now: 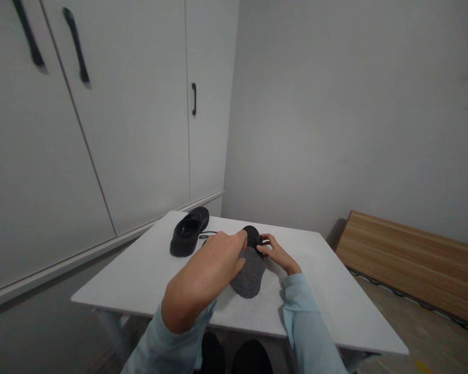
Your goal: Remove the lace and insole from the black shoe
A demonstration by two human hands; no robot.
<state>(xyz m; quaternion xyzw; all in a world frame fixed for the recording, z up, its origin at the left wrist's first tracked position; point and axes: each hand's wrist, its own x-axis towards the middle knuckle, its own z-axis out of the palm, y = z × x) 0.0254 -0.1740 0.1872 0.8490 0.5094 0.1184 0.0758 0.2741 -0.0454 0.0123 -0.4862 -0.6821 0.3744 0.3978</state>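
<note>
The right hand point(275, 253) has its thumb and fingertips drawn narrow around the black edge of a low, rounded item with a black far end and a grey, felt-like, oval near part point(248, 278). The left hand point(223, 252) reaches over the same item's left side, thumb apart from the curled fingers; whether it grips anything I cannot tell, as its own back and wrist block the view. The item lies between both sets of fingers, its grey part nearer the body than the fingertips.

Just left of the left fingers, a thin black cord point(207, 235) loops on the white, flat-topped table point(152, 280). Further left and beyond them stands a black, open-topped shoe point(189, 232). Well past the right fingers, a wood-grained brown panel point(409, 265) leans, and white cabinet doors point(140, 114) with black handles rise beyond the left fingers.
</note>
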